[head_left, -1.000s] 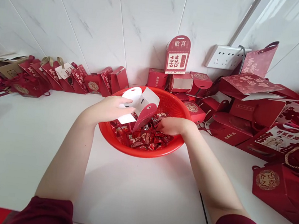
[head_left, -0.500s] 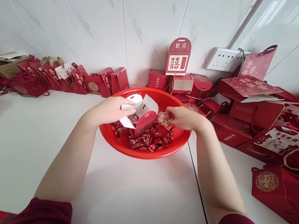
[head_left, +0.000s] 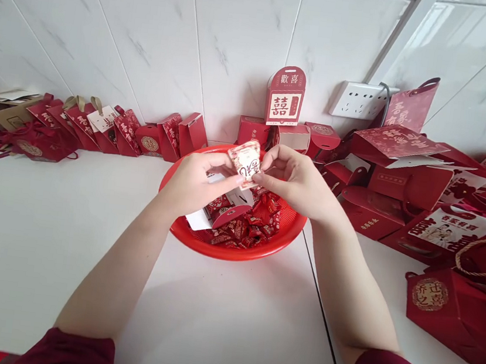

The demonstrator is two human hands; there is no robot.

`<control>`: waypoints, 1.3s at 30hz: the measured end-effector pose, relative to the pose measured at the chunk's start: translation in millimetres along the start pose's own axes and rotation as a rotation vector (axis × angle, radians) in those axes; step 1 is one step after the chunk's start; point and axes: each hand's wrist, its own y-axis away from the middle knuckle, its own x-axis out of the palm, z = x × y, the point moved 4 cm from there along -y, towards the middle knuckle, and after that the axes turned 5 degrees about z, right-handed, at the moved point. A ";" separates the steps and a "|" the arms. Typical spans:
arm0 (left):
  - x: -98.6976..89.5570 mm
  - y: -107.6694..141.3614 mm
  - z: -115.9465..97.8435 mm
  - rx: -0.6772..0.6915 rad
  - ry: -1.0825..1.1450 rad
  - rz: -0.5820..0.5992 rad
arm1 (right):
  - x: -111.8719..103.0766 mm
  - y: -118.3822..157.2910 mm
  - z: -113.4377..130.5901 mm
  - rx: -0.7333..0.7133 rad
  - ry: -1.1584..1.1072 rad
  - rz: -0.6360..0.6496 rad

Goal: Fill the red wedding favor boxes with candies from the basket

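Both of my hands pinch a small cream-and-red printed packet (head_left: 244, 163) above the red plastic basket (head_left: 234, 254). My left hand (head_left: 196, 182) grips its left side, thumb in front. My right hand (head_left: 292, 179) has thumb and fingers closed on its right edge. Below them, an open red gift box (head_left: 232, 216) with white inner flaps lies tilted on the candies; my left hand hides part of it. Red-wrapped candies (head_left: 260, 222) fill the basket around the box, and some show inside it.
A row of red gift boxes (head_left: 127, 132) stands along the tiled wall at left. One upright box (head_left: 285, 96) rests on other boxes behind the basket. At right are piled boxes and bags (head_left: 406, 184), near a white power strip (head_left: 359, 100). A seam crosses the white table (head_left: 226, 316).
My right hand has lifted the packet out of the basket. My left hand has let go of the box and moved to the packet. Another person's hand has left at far left.
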 end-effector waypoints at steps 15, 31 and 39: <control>-26.6 6.7 11.6 0.044 -0.153 0.352 | 2.6 11.5 10.6 0.115 0.233 0.222; -16.1 4.2 2.6 0.033 0.327 0.025 | 8.1 11.5 14.0 0.098 -0.139 0.066; -15.4 1.8 8.8 -0.041 0.458 0.087 | 10.4 14.1 15.7 0.138 -0.172 0.202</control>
